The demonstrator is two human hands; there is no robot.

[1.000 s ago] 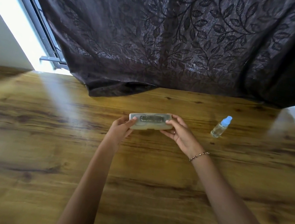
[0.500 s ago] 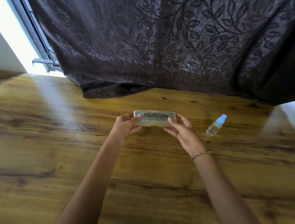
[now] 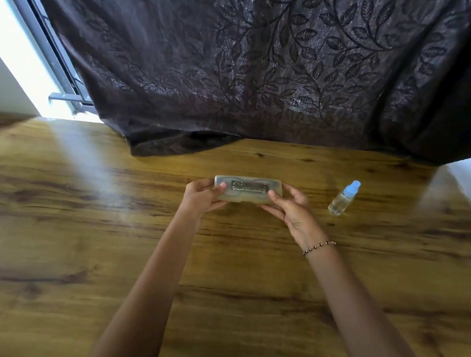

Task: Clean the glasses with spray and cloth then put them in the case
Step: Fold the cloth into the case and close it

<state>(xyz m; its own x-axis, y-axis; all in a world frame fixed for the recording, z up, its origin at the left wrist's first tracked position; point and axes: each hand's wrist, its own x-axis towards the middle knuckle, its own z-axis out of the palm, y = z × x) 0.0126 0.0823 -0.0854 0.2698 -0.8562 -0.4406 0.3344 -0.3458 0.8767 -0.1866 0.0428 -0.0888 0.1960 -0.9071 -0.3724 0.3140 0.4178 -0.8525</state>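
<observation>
Left hand (image 3: 201, 196) grip: thumb laid on the top face of the glasses case (image 3: 247, 189) near its left end, remaining fingers curled under that end; the hand is clamped on the case. Right hand (image 3: 293, 209) grip: thumb on the top face near the right end, fingers spread beneath and behind that end; likewise clamped on the case.

The glasses case is a translucent, pale, oblong box with rounded corners, held level between the two hands with its long side running left to right. Its lid is closed. A dark label with pale lettering sits on the top face; the lettering is too small to read. Rounded outlines show faintly through the plastic; whether these are the glasses cannot be confirmed. Whether the case rests on the counter (image 3: 67, 245) or is held just above it cannot be determined.

A beaded bracelet (image 3: 318, 247) circles the right wrist.

A small clear spray bottle (image 3: 343, 198) with a light blue cap stands on the counter to the right of the case, apart from the right hand.

The counter is brown wood with pronounced grain. A dark curtain (image 3: 260, 60) with a leaf pattern hangs behind, its hem lying on the counter's far edge. A window frame (image 3: 37, 26) shows at the upper left.
</observation>
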